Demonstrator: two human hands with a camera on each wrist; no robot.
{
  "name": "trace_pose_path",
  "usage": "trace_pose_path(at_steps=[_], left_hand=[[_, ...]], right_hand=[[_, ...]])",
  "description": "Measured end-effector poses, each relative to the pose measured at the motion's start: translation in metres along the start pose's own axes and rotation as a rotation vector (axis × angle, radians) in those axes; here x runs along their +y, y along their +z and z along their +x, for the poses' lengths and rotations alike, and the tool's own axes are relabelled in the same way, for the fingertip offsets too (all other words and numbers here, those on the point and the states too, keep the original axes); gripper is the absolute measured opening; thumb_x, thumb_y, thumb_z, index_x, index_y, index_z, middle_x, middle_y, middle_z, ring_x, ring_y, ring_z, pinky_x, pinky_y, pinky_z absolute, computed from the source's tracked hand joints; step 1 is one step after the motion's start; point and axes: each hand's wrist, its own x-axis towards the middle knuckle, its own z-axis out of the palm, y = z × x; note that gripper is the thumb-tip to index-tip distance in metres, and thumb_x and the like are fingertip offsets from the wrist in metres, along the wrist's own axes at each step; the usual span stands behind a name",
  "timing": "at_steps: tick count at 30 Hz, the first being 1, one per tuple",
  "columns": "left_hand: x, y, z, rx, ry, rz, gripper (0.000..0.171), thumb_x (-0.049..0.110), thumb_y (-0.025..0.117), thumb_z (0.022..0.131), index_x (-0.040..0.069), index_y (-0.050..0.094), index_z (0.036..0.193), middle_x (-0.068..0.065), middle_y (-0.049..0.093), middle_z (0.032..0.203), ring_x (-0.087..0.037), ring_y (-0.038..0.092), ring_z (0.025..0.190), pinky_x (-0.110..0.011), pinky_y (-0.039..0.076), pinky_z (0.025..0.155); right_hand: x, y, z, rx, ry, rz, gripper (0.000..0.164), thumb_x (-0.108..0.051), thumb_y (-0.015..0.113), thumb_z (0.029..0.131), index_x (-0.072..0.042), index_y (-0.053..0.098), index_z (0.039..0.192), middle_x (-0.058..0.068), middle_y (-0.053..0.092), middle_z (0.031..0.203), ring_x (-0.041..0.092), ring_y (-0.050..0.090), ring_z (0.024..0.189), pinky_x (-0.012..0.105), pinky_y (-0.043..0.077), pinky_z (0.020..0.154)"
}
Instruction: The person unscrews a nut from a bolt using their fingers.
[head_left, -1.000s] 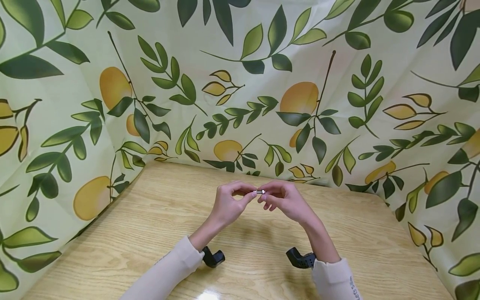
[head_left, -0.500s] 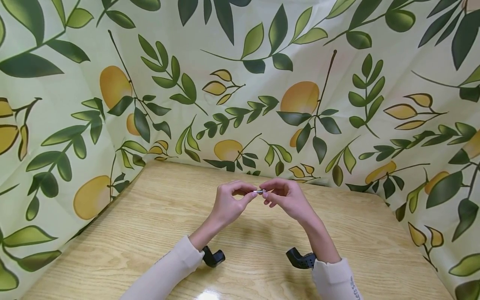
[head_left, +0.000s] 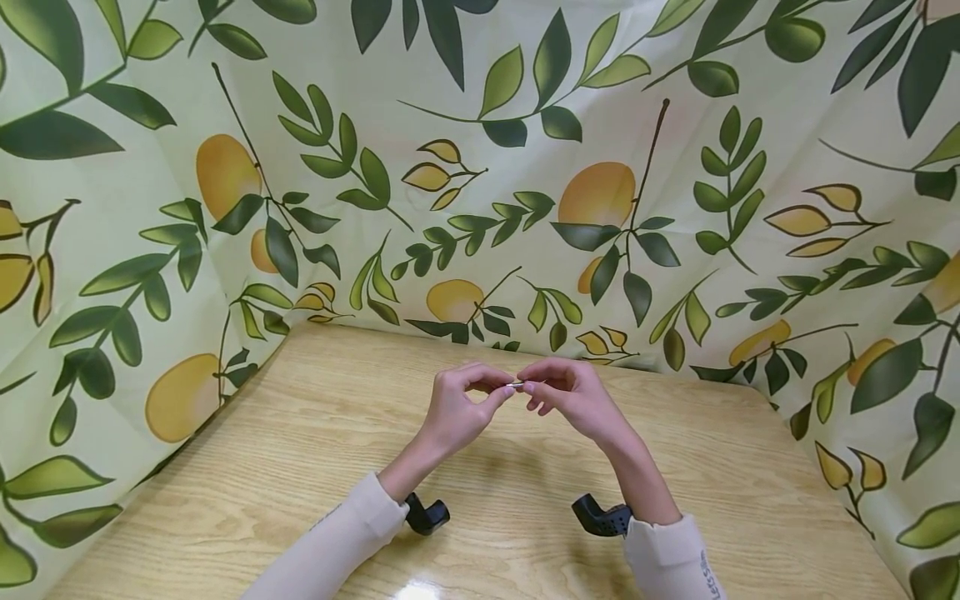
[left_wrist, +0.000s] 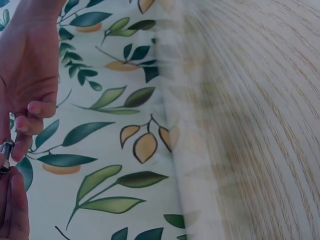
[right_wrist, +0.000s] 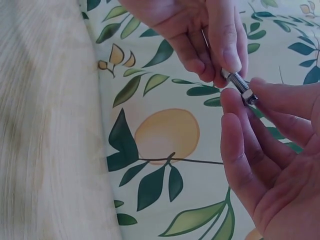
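Observation:
A small silver bolt (right_wrist: 237, 82) with a threaded shank is held up between the two hands, above the table. My left hand (head_left: 459, 410) pinches one end of it between thumb and fingers, hiding that end. A hex nut (right_wrist: 248, 96) sits on the bolt's other end. Thumb and fingertips of my right hand (head_left: 583, 407) pinch the nut from both sides, its other fingers loosely bent. In the left wrist view, only a short piece of the metal shows at the left edge, between the fingers of both hands.
The hands are over a light wood-grain table (head_left: 337, 417). Behind and at the sides hangs a pale cloth (head_left: 510, 183) printed with leaves and orange fruit. Black wrist-worn devices (head_left: 427, 514) sit at both sleeve cuffs.
The right thumb and fingertips have shifted on the nut end, covering more of it in the head view. The left hand stays in place with its pinch on the bolt.

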Motion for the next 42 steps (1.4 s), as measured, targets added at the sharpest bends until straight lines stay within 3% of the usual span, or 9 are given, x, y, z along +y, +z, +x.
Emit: trace_pose_path(at_steps=[10, 18, 28, 35, 42], left_hand=[[0.0014, -0.0004, -0.0003, 0.006, -0.021, -0.007, 0.007, 0.009, 0.081, 0.089, 0.009, 0.08, 0.096, -0.004, 0.08, 0.091, -0.013, 0.075, 0.081, -0.025, 0.061, 0.074], [0.0015, -0.0003, -0.0002, -0.008, -0.045, -0.01, 0.007, 0.009, 0.081, 0.089, 0.008, 0.08, 0.096, -0.004, 0.079, 0.091, -0.012, 0.074, 0.081, -0.025, 0.061, 0.075], [0.0017, 0.0001, 0.0002, -0.029, -0.127, -0.069, 0.008, 0.01, 0.081, 0.09, 0.011, 0.081, 0.097, -0.003, 0.08, 0.093, -0.01, 0.074, 0.083, -0.026, 0.061, 0.076], [0.002, -0.0012, 0.0011, -0.008, -0.11, -0.056, 0.009, 0.01, 0.081, 0.089, 0.007, 0.081, 0.098, -0.004, 0.08, 0.093, -0.011, 0.074, 0.081, -0.026, 0.061, 0.076], [0.004, -0.0031, 0.0016, 0.0, -0.099, -0.056, 0.009, 0.011, 0.08, 0.089, 0.006, 0.081, 0.097, -0.004, 0.08, 0.092, -0.011, 0.074, 0.081, -0.025, 0.061, 0.076]], right_hand=[[-0.0007, -0.0022, 0.0, -0.001, 0.031, -0.021, 0.022, -0.009, 0.07, 0.097, 0.005, 0.072, 0.114, 0.022, 0.075, 0.097, 0.02, 0.073, 0.076, 0.032, 0.063, 0.069], [0.0008, -0.0039, -0.0001, -0.024, 0.006, -0.068, 0.021, -0.011, 0.072, 0.096, 0.002, 0.072, 0.112, 0.023, 0.075, 0.102, 0.022, 0.074, 0.079, 0.032, 0.063, 0.071], [0.0002, -0.0058, -0.0023, 0.004, -0.026, -0.097, 0.017, -0.004, 0.074, 0.092, 0.001, 0.074, 0.108, 0.019, 0.076, 0.098, 0.012, 0.072, 0.076, 0.029, 0.062, 0.069], [-0.0006, -0.0028, -0.001, 0.033, -0.032, -0.058, 0.018, -0.003, 0.076, 0.091, 0.001, 0.074, 0.108, 0.019, 0.075, 0.099, 0.017, 0.073, 0.076, 0.032, 0.063, 0.07], [-0.0025, -0.0004, -0.0015, 0.066, -0.052, -0.008, 0.02, -0.004, 0.077, 0.091, 0.004, 0.074, 0.108, 0.025, 0.074, 0.102, 0.013, 0.072, 0.073, 0.03, 0.063, 0.068]])
